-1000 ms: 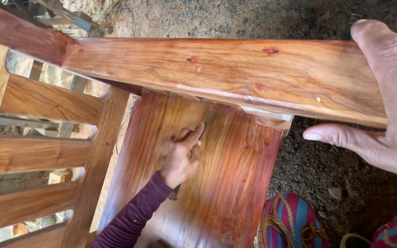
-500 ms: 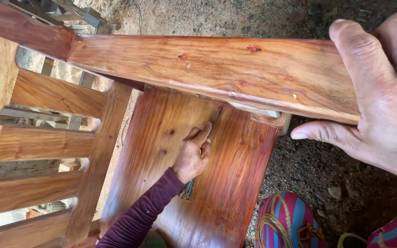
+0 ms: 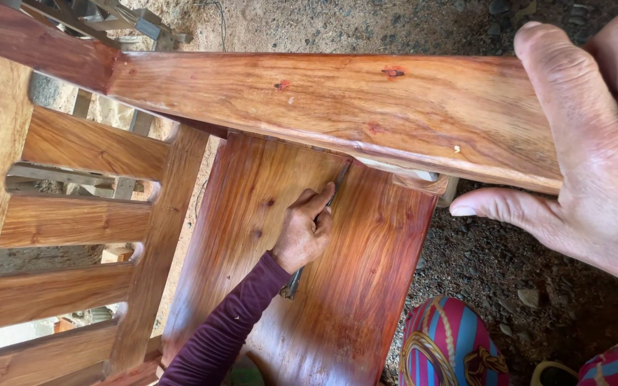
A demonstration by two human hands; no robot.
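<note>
Two hands show. The right hand (image 3: 595, 150) wraps its fingers and thumb tight around the armrest (image 3: 337, 107) of a wooden chair. The left hand (image 3: 307, 230) is closed on a thin tool (image 3: 337, 182), pressing it onto the seat (image 3: 345, 286) below the armrest.

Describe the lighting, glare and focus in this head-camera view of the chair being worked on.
Head view: soft daylight, no hard shadows; mild sheen on the seat panel; the armrest shades the joint beneath it; the right hand looms large and slightly soft at the frame edge; the left hand and its tool look sharp.
</note>
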